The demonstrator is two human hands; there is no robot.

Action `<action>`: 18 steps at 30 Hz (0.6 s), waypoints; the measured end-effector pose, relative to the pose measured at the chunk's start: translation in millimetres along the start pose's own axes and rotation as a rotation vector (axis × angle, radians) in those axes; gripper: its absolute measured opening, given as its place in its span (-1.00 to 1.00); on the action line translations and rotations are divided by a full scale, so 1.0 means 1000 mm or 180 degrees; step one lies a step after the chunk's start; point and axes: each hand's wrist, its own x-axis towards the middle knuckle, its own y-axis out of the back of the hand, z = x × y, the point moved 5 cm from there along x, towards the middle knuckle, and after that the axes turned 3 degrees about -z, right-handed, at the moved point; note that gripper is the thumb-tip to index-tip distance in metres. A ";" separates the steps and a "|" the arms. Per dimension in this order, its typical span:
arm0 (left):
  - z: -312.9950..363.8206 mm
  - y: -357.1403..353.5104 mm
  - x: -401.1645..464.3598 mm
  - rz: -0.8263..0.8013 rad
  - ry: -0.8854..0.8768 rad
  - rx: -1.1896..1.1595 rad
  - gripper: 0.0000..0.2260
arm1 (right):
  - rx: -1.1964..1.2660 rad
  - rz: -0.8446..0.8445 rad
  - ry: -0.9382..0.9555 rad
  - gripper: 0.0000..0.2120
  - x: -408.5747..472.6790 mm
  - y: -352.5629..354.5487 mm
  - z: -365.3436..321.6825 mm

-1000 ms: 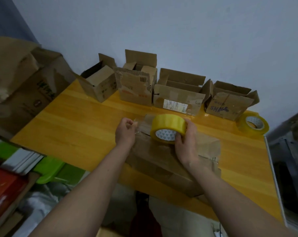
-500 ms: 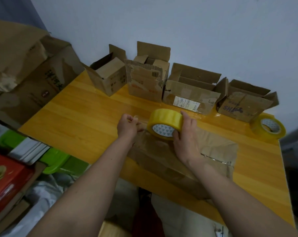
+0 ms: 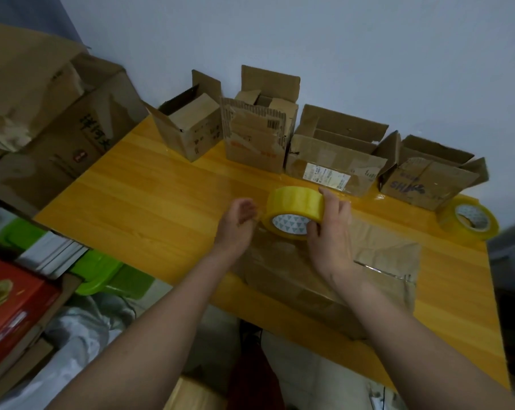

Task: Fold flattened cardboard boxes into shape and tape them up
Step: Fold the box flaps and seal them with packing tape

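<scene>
Yellow tape roll (image 3: 293, 213) stays gripped by right fingers (image 3: 327, 199); left fingers (image 3: 246, 210), earlier pinched, now loosely curled.

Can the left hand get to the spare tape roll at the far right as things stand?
Probably not easily. The spare tape roll sits at the table's far right edge; the right hand holding the tape roll lies across the left hand's path. The right hand is nearer.

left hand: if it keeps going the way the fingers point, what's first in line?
Probably the tape roll held by the right hand. The left hand has its curled fingers aimed right at the roll's near rim, almost touching. Depth is unclear, so contact can't be confirmed.
</scene>
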 end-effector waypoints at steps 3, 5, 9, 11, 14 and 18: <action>0.000 -0.024 -0.021 -0.1253 -0.0045 0.0169 -0.44 | 0.0400 0.0006 -0.0126 -0.41 0.002 -0.001 0.007; -0.005 -0.029 -0.026 -0.1340 -0.0245 0.0788 -0.32 | 0.0887 -0.0082 -0.0311 -0.44 0.000 -0.003 0.013; 0.001 -0.032 -0.029 -0.1211 -0.0631 0.1590 -0.34 | 0.1116 -0.0036 -0.0518 -0.49 -0.004 -0.002 0.020; 0.000 -0.031 -0.029 -0.1152 -0.0622 0.2262 -0.33 | 0.1060 -0.0061 -0.0491 -0.48 -0.004 0.003 0.020; 0.001 -0.034 -0.031 -0.1139 -0.0510 0.2890 -0.34 | 0.0901 -0.0118 -0.0438 -0.46 -0.005 0.010 0.020; 0.006 -0.035 -0.032 -0.1011 -0.0399 0.3395 -0.37 | 0.0608 -0.0003 -0.0348 -0.48 -0.009 0.025 0.028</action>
